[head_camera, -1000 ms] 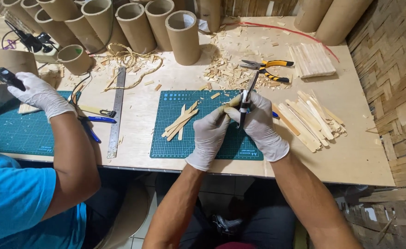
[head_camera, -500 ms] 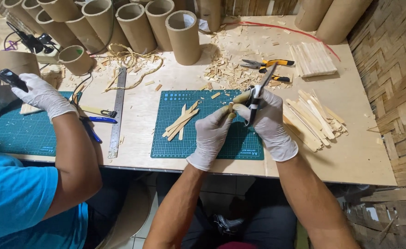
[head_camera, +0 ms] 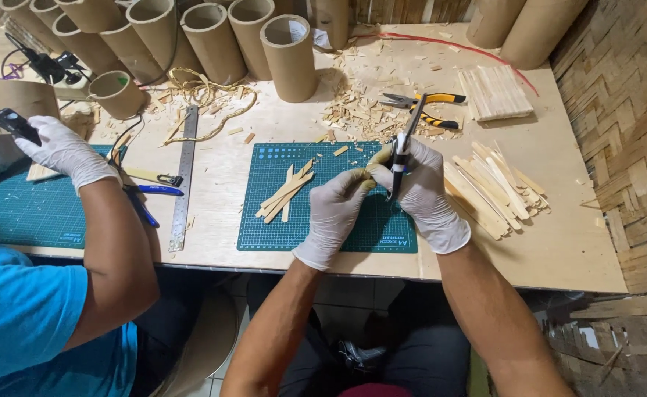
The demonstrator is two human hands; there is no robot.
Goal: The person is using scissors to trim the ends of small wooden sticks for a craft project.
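Gloves covered both your hands over the green cutting mat (head_camera: 323, 220). Your left hand (head_camera: 336, 213) had its grip closed tight on a thin bamboo strip (head_camera: 373, 166), pinching it at the fingertips. The strip poked out just past that grip, up toward your right hand (head_camera: 423, 192). Your right hand was wrapped shut around a dark craft knife (head_camera: 403, 151), and the knife stood nearly upright, touching the strip. The two hands were pressed close together. A few cut strips (head_camera: 285, 194) lay on the mat, just left of your left hand. A bigger pile of strips (head_camera: 496, 187) sat on the bench beside your right hand. Pliers (head_camera: 423, 108) with yellow handles lay farther back among wood chips.
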